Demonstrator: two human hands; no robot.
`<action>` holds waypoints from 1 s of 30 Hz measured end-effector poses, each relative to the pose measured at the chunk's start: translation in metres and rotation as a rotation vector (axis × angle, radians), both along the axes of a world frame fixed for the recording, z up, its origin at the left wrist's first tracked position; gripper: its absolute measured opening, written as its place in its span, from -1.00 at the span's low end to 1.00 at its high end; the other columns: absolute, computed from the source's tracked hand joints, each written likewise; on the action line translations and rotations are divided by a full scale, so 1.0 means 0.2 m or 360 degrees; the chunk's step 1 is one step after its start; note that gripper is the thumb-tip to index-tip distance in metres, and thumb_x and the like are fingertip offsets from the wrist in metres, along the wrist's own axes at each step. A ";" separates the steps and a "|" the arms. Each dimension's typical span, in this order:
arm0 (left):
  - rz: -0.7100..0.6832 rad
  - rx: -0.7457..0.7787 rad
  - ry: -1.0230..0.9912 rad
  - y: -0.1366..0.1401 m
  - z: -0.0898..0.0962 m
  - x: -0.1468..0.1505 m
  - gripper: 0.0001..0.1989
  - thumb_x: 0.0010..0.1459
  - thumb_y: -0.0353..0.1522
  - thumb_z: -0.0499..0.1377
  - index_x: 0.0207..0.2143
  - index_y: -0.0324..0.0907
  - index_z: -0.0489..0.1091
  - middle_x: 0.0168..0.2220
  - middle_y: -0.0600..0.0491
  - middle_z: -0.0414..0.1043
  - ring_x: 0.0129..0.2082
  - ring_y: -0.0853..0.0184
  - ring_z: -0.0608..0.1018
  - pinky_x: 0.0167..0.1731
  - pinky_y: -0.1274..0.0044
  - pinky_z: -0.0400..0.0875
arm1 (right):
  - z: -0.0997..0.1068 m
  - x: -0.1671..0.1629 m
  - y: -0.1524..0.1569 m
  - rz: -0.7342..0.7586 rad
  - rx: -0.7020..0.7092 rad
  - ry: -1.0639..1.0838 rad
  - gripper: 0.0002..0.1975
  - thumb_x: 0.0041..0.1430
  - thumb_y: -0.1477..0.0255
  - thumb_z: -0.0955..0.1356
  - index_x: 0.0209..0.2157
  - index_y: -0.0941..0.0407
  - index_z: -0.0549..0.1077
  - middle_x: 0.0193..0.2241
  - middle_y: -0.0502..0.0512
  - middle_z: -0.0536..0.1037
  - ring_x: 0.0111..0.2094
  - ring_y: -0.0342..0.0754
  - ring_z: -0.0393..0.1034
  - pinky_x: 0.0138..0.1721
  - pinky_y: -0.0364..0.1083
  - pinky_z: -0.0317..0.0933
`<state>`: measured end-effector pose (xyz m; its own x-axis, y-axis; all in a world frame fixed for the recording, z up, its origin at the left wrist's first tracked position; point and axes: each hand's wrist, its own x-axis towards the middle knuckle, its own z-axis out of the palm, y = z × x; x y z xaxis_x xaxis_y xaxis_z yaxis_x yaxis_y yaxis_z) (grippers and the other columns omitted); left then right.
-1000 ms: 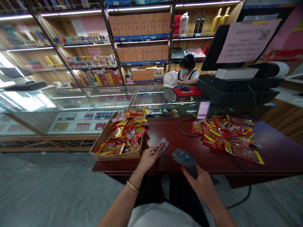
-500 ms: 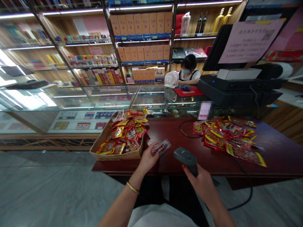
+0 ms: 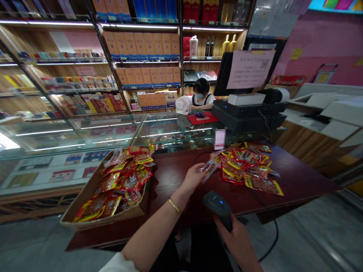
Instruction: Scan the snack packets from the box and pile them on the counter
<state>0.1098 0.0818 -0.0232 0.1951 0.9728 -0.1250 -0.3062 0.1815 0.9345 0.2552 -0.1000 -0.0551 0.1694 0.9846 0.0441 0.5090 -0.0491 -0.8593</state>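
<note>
My left hand is closed on one end of a clear snack packet, held over the table just left of a loose pile of red and yellow snack packets. In my right hand is a dark barcode scanner; its head points forward and left, and a small blue light glows on top. Over on the left, a cardboard box holds many similar packets. The scanner's handle is partly hidden by my right fingers.
A dark red wooden table meets a glass display counter. On the counter stand a monitor with a paper sheet, a black printer unit and a red mouse mat. A masked person sits behind. A black cable hangs at right.
My left hand has carried the snack packet rightward to the edge of the loose pile. The scanner shows a blue light now. The view has turned to the right.
</note>
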 end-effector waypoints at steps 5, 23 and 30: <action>-0.0253 0.0057 -0.0017 0.24 0.15 0.37 -0.59 -0.05 -0.42 0.40 -0.09 -0.27 0.55 -0.08 -0.16 0.61 -0.19 0.22 0.63 -0.04 0.32 0.52 | -0.01 0.05 0.07 -0.0106 -0.0029 0.0049 -0.56 0.15 0.06 0.35 -0.20 0.13 0.61 -0.32 0.21 0.74 -0.25 0.20 0.65 -0.24 -0.02 0.45; 0.0989 0.0439 0.2552 -0.54 0.33 -1.52 -0.38 0.12 -0.35 0.17 0.25 -0.30 0.29 0.24 -0.23 0.38 0.26 -0.01 0.39 0.27 0.21 0.21 | -0.16 -0.11 0.29 0.0220 -0.0235 0.0630 -0.45 -0.03 -0.14 0.43 -0.44 0.10 0.55 -0.68 0.03 0.54 -0.63 0.03 0.45 -0.54 -0.05 0.35; 0.0749 -0.0008 0.2832 -0.52 0.26 -1.54 -0.50 0.33 -0.39 -0.09 0.26 -0.31 0.30 0.20 -0.28 0.43 0.13 0.04 0.55 0.10 0.27 0.39 | -0.17 -0.12 0.29 0.0171 -0.0183 0.0640 -0.49 0.00 -0.11 0.43 -0.47 0.09 0.52 -0.68 0.00 0.51 -0.63 0.00 0.44 -0.55 -0.07 0.32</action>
